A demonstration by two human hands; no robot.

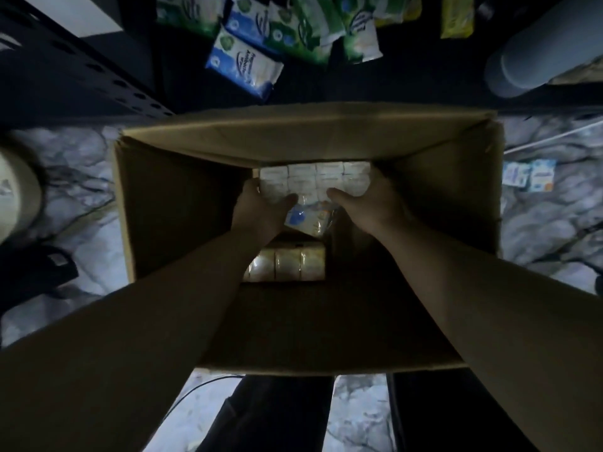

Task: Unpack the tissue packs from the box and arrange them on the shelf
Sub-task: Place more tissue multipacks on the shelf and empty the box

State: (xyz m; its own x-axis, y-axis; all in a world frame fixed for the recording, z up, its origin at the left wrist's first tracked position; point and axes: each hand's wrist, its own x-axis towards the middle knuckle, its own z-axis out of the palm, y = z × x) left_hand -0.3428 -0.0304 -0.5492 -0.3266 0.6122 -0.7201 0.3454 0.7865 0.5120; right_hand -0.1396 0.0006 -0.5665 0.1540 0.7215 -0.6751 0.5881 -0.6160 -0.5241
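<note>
Head view: left hand point(261, 203), right hand point(365, 199) clasp tissue bundle point(315, 184) ends inside box point(182, 207); squeeze evenly, lift level, clear walls

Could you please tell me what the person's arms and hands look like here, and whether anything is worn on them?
Both forearms are bare along all that shows, with no sleeve in view. The left hand and right hand wear no gloves, and no watch, bracelet or ring is visible, though the dim light hides fine detail. Dark trousers show below the arms.
</note>
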